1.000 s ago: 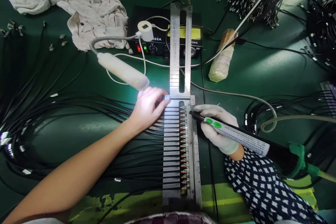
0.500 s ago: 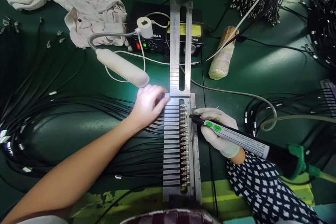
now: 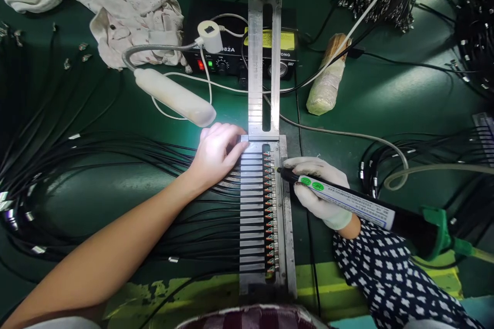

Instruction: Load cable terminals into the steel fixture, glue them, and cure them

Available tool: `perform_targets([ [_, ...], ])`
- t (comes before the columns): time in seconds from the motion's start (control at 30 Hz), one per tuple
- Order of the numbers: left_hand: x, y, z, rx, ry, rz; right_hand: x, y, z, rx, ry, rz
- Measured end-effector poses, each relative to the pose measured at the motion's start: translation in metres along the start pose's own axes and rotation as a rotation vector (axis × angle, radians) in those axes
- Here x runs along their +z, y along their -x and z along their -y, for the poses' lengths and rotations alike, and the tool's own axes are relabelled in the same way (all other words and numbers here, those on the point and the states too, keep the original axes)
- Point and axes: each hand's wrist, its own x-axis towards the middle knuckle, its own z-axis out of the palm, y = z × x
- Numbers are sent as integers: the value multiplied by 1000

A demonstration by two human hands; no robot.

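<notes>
One green surface (image 3: 227,105) carries everything I can see, and two hands are at work over it. Many black cables (image 3: 127,150) run from the left into one long metal fixture (image 3: 250,229). One crumpled pale cloth (image 3: 135,13) lies at the far left, beside one black control box (image 3: 189,25). The fixture's one slotted upper frame (image 3: 255,74) extends over the box.

One black pen-like dispenser (image 3: 347,200) with a white label and two green stickers lies inside the right hand's grip (image 3: 295,170); that white-gloved hand is clamped around it, its tip at the fixture's right rail. The barrel's contents are hidden. The bare left hand (image 3: 216,154) has its grip closed on the fixture's upper left corner, fingers above and thumb below, so the fixture lies right at its fingertips.

One white lamp (image 3: 175,97) glows just above the left hand; one plastic-wrapped stick (image 3: 326,85) lies off to the right. More than a dozen small connectors (image 3: 270,203) sit in a column along the fixture's slot, one cable to each visible row.
</notes>
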Motion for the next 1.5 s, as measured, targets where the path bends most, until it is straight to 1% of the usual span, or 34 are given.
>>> perform_targets([
  [0.57,0,0,-1,-2,1,-1,0,0,0,7,0,-3],
  [0.87,-1,0,-2,-10,-9,10,3,-2,-2,-3,-11,-29],
  [1.0,-1,0,-2,-17,-10,16,-2,1,3,-22,13,-41],
  [1.17,-2,-1,-3,-33,-17,25,-9,7,13,-5,4,-2],
  [1.33,-2,-1,-4,-41,-17,30,-4,10,11,-1,48,27],
  [1.5,-2,-1,-3,-19,-6,22,-1,8,8,1,49,6],
])
